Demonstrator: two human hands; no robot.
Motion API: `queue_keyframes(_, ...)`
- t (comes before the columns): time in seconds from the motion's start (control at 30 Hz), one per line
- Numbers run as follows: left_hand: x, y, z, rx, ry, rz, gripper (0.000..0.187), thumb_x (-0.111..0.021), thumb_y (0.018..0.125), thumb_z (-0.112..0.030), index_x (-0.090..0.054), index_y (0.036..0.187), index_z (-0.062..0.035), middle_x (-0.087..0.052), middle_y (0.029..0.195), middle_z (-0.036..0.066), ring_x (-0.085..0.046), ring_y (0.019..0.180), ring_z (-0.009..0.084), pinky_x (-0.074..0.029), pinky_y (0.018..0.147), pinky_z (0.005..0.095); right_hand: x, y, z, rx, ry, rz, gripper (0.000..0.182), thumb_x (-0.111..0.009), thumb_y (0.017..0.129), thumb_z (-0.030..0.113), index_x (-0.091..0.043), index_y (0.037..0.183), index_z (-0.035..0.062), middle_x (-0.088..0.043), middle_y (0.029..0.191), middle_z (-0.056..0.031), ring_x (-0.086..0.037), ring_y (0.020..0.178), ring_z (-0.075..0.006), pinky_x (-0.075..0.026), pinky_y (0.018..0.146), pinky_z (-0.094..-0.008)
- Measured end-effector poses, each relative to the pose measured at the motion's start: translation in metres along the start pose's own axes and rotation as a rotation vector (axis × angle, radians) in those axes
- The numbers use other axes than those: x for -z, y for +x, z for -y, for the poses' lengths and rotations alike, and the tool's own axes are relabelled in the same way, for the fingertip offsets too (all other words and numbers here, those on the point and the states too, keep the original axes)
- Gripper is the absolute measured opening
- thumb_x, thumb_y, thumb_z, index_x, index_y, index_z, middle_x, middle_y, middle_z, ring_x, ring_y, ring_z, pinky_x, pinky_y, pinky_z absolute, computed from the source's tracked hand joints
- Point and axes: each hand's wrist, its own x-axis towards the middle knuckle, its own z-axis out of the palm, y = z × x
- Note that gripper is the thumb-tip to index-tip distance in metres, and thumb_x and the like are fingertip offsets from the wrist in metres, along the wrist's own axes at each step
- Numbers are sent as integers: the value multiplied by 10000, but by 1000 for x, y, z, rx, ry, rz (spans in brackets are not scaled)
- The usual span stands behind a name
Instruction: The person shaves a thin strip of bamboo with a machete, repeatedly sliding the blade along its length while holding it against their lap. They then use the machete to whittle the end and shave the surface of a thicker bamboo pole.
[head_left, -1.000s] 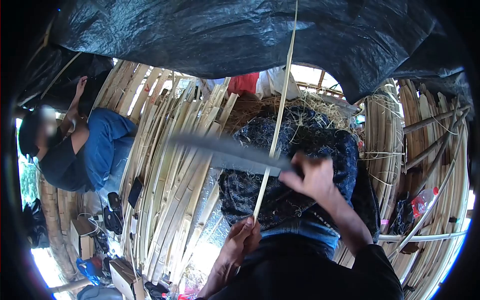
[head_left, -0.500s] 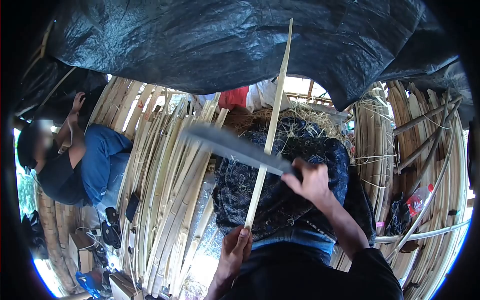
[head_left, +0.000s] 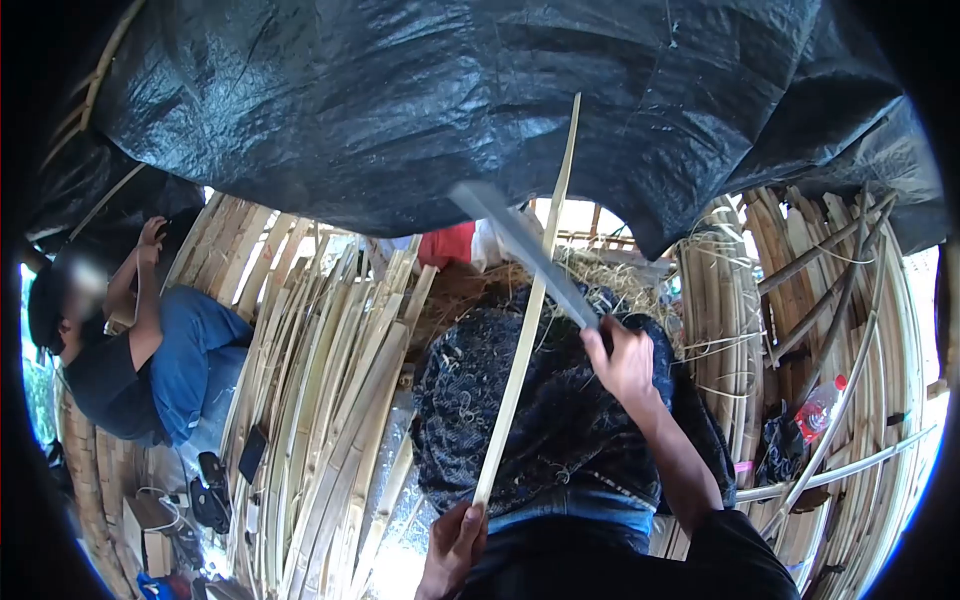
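My left hand [head_left: 457,540] is closed round the lower end of a long, pale bamboo strip [head_left: 516,384], which slants up and away from me over my lap. In my right hand [head_left: 622,360] is the handle of a machete [head_left: 535,258], its broad grey blade pointing up and to the left. The blade crosses the strip in this view, at the upper part of its length, and is slightly smeared by motion. Beneath both lies a dark patterned cloth [head_left: 480,400] spread over my legs, with bits of shaving on it.
Split bamboo strips [head_left: 330,400] lie in a pile to my left, and more bundled strips [head_left: 722,330] stand at right. A black tarp [head_left: 430,110] hangs low ahead. Someone in jeans [head_left: 195,340] sits at far left. A plastic bottle [head_left: 820,408] lies at right.
The machete blade has swung from pointing left to pointing more upward, and crosses the strip farther up. My view has tilted up a little, so the surroundings sit lower.
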Motion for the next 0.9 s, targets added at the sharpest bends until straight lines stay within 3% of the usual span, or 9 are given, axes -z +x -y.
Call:
queue_keyframes(0.07,-4,-3,-1,17,73,-87,470,-524,995,-503,-549,810,-72,-422,571,-37,-357,473,49,-242,449,242,-1,1,-8,4,9,-12,405,-674,888,465,-646,802,70,-618,564,-122,-616,474,-343,-498,504,-450)
queue_keyframes(0.13,0,8,22,-208,-55,-39,289,-535,1042,-360,-624,1002,-87,-405,611,-73,-338,496,40,-254,447,239,5,-6,3,91,132,22,365,-693,882,421,-664,820,62,-625,576,-143,-630,486,-349,-515,489,-438)
queue_keyframes(0.33,-11,11,12,-175,-125,-99,412,-531,1026,-454,-544,789,-117,-356,580,-78,-298,493,40,-219,449,255,9,-42,17,621,107,149,518,-720,783,629,-616,725,124,-569,546,-14,-604,482,-233,-479,500,-344)
queue_keyframes(0.4,0,3,8,-230,-15,-56,409,-530,1025,-455,-542,789,-121,-362,581,-79,-296,485,42,-215,446,257,6,-23,-7,560,27,10,516,-712,799,616,-600,711,120,-529,521,-18,-597,487,-244,-466,512,-333)
queue_keyframes(0.5,14,-8,16,-144,-160,60,392,-534,1026,-425,-543,781,-119,-382,575,-76,-287,455,43,-207,428,257,-7,10,-42,-62,127,-115,406,-643,917,401,-654,818,6,-612,607,-199,-613,523,-415,-492,502,-480)
queue_keyframes(0.6,26,-7,35,-133,-109,28,393,-536,1024,-431,-548,786,-118,-388,576,-75,-301,456,41,-214,424,251,-2,34,-57,-253,104,-216,439,-561,988,381,-692,853,-16,-610,629,-227,-618,606,-444,-466,571,-492)
queue_keyframes(0.73,23,-2,27,-134,-37,9,369,-542,1021,-430,-567,823,-121,-397,588,-78,-320,475,35,-226,430,241,4,14,-59,-408,408,-88,537,-489,1023,421,-588,733,-20,-532,545,-111,-520,502,-224,-425,542,-391)
queue_keyframes(0.87,6,12,17,-231,-31,-45,349,-529,1028,-426,-565,859,-122,-373,588,-73,-294,468,47,-240,437,249,6,-7,-45,-372,440,-48,536,-492,1022,428,-572,712,-1,-519,540,-58,-521,504,-155,-405,508,-355)
queue_keyframes(0.9,4,11,-3,20,52,-79,465,-542,985,-487,-548,794,-63,-417,563,-29,-354,466,54,-241,452,247,14,-10,-31,-340,491,-21,529,-492,1022,420,-565,705,4,-516,536,-55,-514,495,-148,-400,496,-349)
